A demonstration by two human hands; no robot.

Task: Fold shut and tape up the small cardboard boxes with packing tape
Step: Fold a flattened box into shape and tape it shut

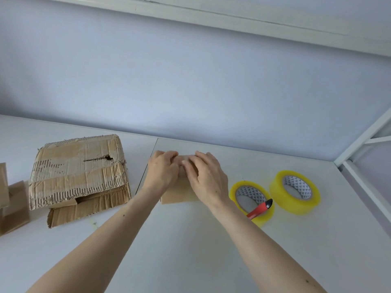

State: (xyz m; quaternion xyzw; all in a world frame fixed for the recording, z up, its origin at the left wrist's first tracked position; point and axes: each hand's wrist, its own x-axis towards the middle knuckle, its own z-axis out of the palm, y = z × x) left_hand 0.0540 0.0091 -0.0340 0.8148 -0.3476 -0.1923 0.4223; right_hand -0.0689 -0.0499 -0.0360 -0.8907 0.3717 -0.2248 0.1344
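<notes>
Both hands lie on a small cardboard box (178,192) near the middle of the white table (190,250). The left hand (161,171) covers the box's top at its 10 o'clock side, fingers bent over the far edge. The right hand (206,178) lies across the top at its 2 o'clock side, fingers spread flat and pressing down; its fingertips meet those of the left hand. Neither hand wraps around the box. Whether the flaps under the palms are fully closed cannot be told, since the hands hide them.

At 3 o'clock from the box, near the right wrist, a yellow tape roll (251,200) lies flat with a red cutter (259,208) propped across its hole, black tip up. A second yellow tape roll (295,191) lies just beside the first, further toward 3 o'clock.

At 9 o'clock from the box sits a large torn carton (78,174), its corrugated skin peeled and old tape strips across it, resting on a flattened cardboard piece. At the far 9 o'clock edge of the view more small brown boxes (14,206) show, partly cut off
</notes>
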